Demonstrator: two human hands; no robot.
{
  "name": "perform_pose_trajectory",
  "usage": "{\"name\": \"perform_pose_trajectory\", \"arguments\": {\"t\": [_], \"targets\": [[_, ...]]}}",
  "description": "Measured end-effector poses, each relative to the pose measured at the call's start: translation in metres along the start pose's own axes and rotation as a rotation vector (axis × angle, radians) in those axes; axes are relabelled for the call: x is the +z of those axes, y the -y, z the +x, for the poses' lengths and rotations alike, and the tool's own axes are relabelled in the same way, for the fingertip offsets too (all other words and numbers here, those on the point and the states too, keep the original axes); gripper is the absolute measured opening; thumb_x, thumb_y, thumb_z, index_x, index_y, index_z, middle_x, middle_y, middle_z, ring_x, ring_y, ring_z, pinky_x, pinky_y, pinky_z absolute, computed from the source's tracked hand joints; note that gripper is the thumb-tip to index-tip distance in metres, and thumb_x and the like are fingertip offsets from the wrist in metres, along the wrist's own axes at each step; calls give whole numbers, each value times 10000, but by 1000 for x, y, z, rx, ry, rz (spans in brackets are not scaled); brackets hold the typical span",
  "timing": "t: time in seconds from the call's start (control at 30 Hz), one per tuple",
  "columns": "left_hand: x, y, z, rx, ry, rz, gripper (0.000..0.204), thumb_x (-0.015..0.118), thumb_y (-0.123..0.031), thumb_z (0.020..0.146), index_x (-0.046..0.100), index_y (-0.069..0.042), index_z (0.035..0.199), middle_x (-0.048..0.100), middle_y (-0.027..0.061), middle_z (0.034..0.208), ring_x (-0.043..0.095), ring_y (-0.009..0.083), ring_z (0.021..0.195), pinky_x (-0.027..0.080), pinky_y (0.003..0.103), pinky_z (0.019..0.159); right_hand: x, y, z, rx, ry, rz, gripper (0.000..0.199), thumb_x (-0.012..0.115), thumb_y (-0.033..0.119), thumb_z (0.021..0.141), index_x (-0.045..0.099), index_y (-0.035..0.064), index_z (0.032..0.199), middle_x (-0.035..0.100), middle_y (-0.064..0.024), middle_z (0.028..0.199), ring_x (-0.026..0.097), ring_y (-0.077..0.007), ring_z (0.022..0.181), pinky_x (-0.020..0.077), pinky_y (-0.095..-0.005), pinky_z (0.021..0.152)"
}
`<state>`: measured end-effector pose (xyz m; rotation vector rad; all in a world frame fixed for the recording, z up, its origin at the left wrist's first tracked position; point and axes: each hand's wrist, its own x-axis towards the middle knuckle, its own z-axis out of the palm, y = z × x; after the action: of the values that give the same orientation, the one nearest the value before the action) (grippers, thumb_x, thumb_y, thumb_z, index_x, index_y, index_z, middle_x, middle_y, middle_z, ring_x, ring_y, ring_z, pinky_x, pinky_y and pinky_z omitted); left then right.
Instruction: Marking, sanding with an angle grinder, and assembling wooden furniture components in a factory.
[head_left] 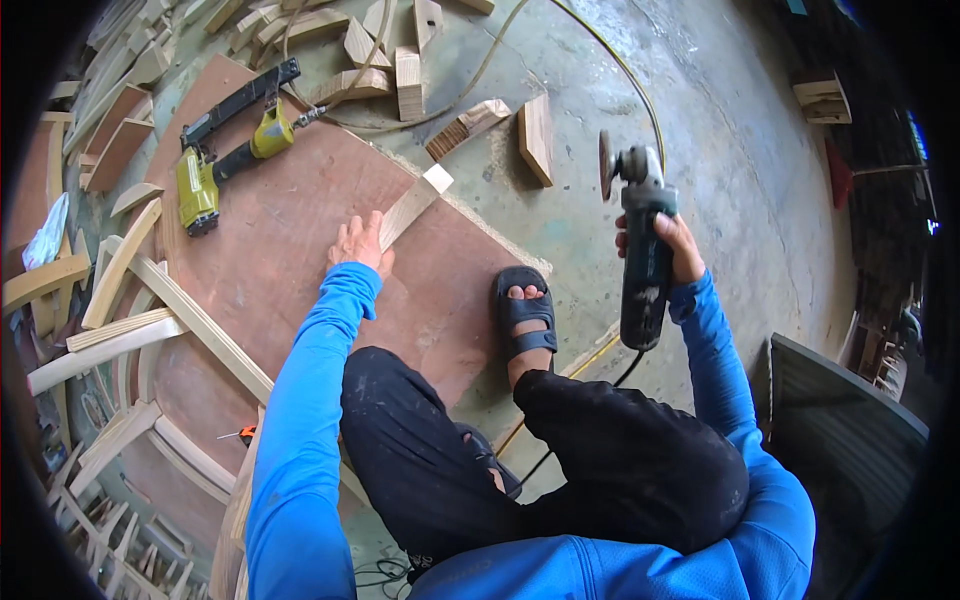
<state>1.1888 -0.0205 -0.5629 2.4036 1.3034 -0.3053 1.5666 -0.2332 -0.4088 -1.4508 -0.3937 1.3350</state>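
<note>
My right hand (683,250) is wrapped round the dark body of an angle grinder (645,285), held upright off to the right. Its round disc (606,165) is at the top left of the tool, away from any wood. My left hand (358,243) grips the near end of a short wooden block (412,208) against a reddish-brown board (290,230). The block's pale far end reaches the board's edge. Part of the left fingers is hidden.
A yellow-green nail gun (205,185) with a hose lies on the board. Wood offcuts (536,140) are scattered on the concrete floor beyond. Curved wooden parts (125,262) crowd the left. My sandalled foot (526,310) stands beside the board; a metal sheet (835,410) is at right.
</note>
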Motion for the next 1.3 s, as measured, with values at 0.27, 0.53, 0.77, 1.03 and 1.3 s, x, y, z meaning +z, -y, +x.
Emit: {"name": "perform_pose_trajectory", "arguments": {"t": [0.27, 0.53, 0.77, 1.03, 1.3], "targets": [[3, -15, -23, -100, 145, 8, 617, 720, -337, 793, 427, -149, 1302, 534, 153, 1174, 536, 367, 1109, 489, 506, 895, 19, -4, -3, 135, 169, -16, 583, 724, 172, 733, 503, -14, 1240, 623, -141, 1040, 675, -255, 864, 557, -387, 791], [2, -24, -13, -125, 186, -34, 619, 737, -309, 790, 423, -145, 1298, 549, 181, 1190, 551, 396, 1132, 485, 518, 925, 39, -55, 7, 87, 278, -98, 605, 773, 374, 740, 522, 17, 1159, 643, -143, 921, 680, -250, 757, 576, -379, 682], [29, 38, 13, -102, 414, -803, 698, 780, -409, 752, 486, -42, 1268, 618, 154, 1176, 589, 244, 1086, 466, 366, 933, 44, -53, 20, 137, 213, 18, 498, 697, 399, 826, 539, 8, 1091, 657, -138, 865, 681, -245, 686, 576, -363, 631], [10, 33, 18, -137, 529, -830, 780, 793, -429, 735, 473, -43, 1333, 628, 166, 1211, 608, 269, 1098, 481, 384, 938, 29, -66, 17, 201, 311, 146, 581, 709, 466, 831, 519, 18, 1149, 654, -150, 907, 696, -274, 798, 591, -394, 720], [-9, -23, -9, -122, 319, -59, 615, 696, -364, 812, 374, -92, 1259, 624, 305, 1112, 601, 481, 1042, 494, 510, 879, 52, -46, 32, -75, 244, -502, 804, 803, 403, 757, 399, 46, 1353, 615, -196, 1138, 638, -319, 1030, 508, -388, 912]]}}
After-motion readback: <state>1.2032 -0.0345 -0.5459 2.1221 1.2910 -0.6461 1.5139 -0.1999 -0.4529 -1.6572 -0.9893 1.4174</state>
